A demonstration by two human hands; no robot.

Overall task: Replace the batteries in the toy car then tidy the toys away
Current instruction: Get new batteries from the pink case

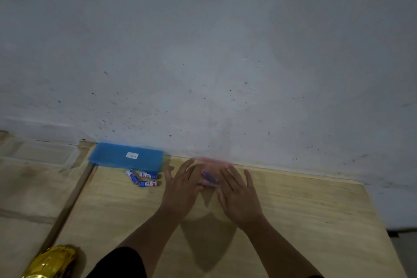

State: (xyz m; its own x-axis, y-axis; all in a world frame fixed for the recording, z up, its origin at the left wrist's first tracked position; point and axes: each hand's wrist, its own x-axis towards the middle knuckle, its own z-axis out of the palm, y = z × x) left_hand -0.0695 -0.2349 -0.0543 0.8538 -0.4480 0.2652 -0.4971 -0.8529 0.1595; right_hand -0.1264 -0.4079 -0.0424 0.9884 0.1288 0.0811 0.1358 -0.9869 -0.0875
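Head view looks forward and down; wall (203, 40) close ahead.

Blurred pink thing (208, 181), perhaps a toy, between hands.

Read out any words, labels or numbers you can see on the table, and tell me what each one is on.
"ABC", partly readable in red: on the battery nearest the camera.
The other two batteries: printing too blurred to read.
White sticker on the blue box: dark marks, too small to read.
Pink and blue thing between the hands: blurred, no readable text.
Gold toy car: no text visible.
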